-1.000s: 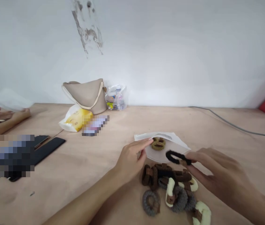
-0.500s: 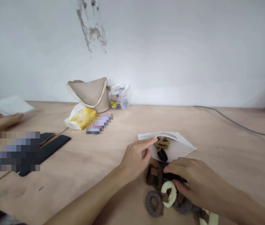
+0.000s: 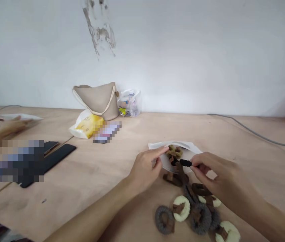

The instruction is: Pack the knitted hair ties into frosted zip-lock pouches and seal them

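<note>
Our left hand and right hand work together just in from the near edge of the tabletop, toward its right side. The left fingers are closed on the side of a white pouch, gripping it and holding its mouth apart. The right fingers are clenched in a pinch on a black hair tie, whose far end sits at the pouch's mouth. An olive-brown fuzzy hair tie lies inside the pouch.

Just below the pouch, on the tabletop, is a brown hair tie. Nearer us is a loose scatter of fuzzy hair ties with brown tabs: a grey one, a cream one, another grey one and another cream one.

Along the far edge, against the wall, stand a beige tote bag and a clear plastic bag of bottles. At the left edge, another person's hands hold a white sheet.
</note>
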Demonstrator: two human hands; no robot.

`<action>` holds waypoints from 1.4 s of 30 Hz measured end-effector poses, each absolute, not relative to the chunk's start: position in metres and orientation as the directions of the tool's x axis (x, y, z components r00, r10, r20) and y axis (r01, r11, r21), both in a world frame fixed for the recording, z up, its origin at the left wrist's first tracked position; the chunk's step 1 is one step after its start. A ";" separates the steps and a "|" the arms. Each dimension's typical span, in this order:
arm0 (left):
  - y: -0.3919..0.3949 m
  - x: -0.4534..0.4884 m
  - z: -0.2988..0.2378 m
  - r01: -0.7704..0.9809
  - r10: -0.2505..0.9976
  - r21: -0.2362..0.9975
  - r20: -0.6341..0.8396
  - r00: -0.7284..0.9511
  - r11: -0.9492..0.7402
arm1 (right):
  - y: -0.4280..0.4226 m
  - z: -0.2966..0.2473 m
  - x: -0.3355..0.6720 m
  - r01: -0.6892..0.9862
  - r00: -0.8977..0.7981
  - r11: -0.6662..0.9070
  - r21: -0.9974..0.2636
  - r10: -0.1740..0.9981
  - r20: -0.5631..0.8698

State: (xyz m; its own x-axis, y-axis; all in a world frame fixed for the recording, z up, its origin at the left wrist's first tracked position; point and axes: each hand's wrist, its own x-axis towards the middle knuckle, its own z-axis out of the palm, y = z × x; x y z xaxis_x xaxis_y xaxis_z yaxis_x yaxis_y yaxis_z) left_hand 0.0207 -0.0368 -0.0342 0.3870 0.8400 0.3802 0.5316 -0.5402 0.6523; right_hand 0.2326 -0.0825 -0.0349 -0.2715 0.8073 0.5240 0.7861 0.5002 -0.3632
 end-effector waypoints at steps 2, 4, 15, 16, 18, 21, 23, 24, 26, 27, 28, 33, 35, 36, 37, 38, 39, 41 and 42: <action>-0.037 0.020 -0.034 0.523 0.838 0.658 0.381 0.391 -0.543 | -0.083 -0.035 0.232 0.737 -0.265 0.484 -0.472 0.849 0.457; -0.037 0.020 -0.034 0.515 0.836 0.661 0.385 0.391 -0.546 | -0.085 -0.034 0.231 0.705 -0.341 0.513 -0.490 0.851 0.400; -0.038 0.019 -0.033 0.553 0.859 0.660 0.342 0.381 -0.508 | -0.083 -0.070 0.226 0.783 -0.620 0.616 0.088 0.762 0.185; -0.038 0.019 -0.032 0.556 0.857 0.655 0.343 0.384 -0.511 | -0.083 -0.068 0.224 0.779 -0.625 0.621 0.089 0.756 0.197; -0.039 0.019 -0.032 0.554 0.851 0.649 0.346 0.395 -0.521 | -0.083 -0.062 0.219 0.768 -0.635 0.635 0.084 0.739 0.225; -0.039 0.019 -0.031 0.549 0.850 0.652 0.348 0.396 -0.523 | -0.082 -0.052 0.210 0.748 -0.650 0.661 0.065 0.708 0.276; -0.040 0.018 -0.031 0.549 0.851 0.654 0.347 0.395 -0.521 | -0.080 -0.051 0.206 0.741 -0.654 0.670 0.053 0.700 0.287; -0.040 0.018 -0.032 0.549 0.851 0.653 0.346 0.396 -0.521 | -0.079 -0.052 0.204 0.738 -0.656 0.672 0.050 0.698 0.287; -0.039 0.018 -0.032 0.550 0.849 0.650 0.346 0.399 -0.524 | -0.078 -0.055 0.203 0.731 -0.664 0.681 0.046 0.694 0.280; -0.039 0.018 -0.032 0.551 0.849 0.649 0.347 0.399 -0.524 | -0.077 -0.057 0.203 0.727 -0.668 0.686 0.043 0.691 0.276; -0.039 0.018 -0.032 0.551 0.849 0.649 0.347 0.398 -0.524 | -0.077 -0.058 0.203 0.727 -0.668 0.686 0.038 0.693 0.272; -0.038 0.017 -0.031 0.545 0.856 0.663 0.345 0.386 -0.513 | -0.079 -0.052 0.204 0.713 -0.686 0.700 0.028 0.689 0.235; -0.038 0.017 -0.031 0.542 0.859 0.670 0.344 0.378 -0.507 | -0.080 -0.046 0.205 0.694 -0.704 0.720 0.020 0.673 0.227; -0.038 0.017 -0.032 0.543 0.861 0.672 0.342 0.376 -0.504 | -0.081 -0.043 0.206 0.688 -0.709 0.725 0.014 0.668 0.227; -0.038 0.017 -0.032 0.545 0.863 0.672 0.340 0.374 -0.501 | -0.081 -0.040 0.208 0.685 -0.711 0.729 0.008 0.665 0.229; -0.038 0.017 -0.032 0.547 0.864 0.672 0.339 0.373 -0.499 | -0.082 -0.037 0.209 0.681 -0.714 0.732 0.006 0.662 0.230; -0.038 0.016 -0.032 0.548 0.864 0.671 0.338 0.372 -0.499 | -0.082 -0.034 0.212 0.675 -0.718 0.738 0.007 0.656 0.233; -0.037 0.016 -0.032 0.547 0.864 0.671 0.341 0.371 -0.500 | -0.081 -0.030 0.216 0.675 -0.714 0.738 0.008 0.650 0.259; -0.037 0.016 -0.031 0.545 0.864 0.673 0.342 0.371 -0.500 | -0.081 -0.029 0.218 0.679 -0.705 0.734 0.002 0.651 0.283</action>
State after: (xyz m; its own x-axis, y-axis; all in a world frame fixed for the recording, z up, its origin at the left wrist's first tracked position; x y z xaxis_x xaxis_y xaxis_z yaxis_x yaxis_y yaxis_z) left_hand 0.0155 -0.0373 -0.0314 0.3706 0.8637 0.3417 0.5447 -0.5001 0.6732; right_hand 0.2183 -0.0813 -0.0291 -0.7045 0.6508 0.2829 0.6789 0.7342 0.0018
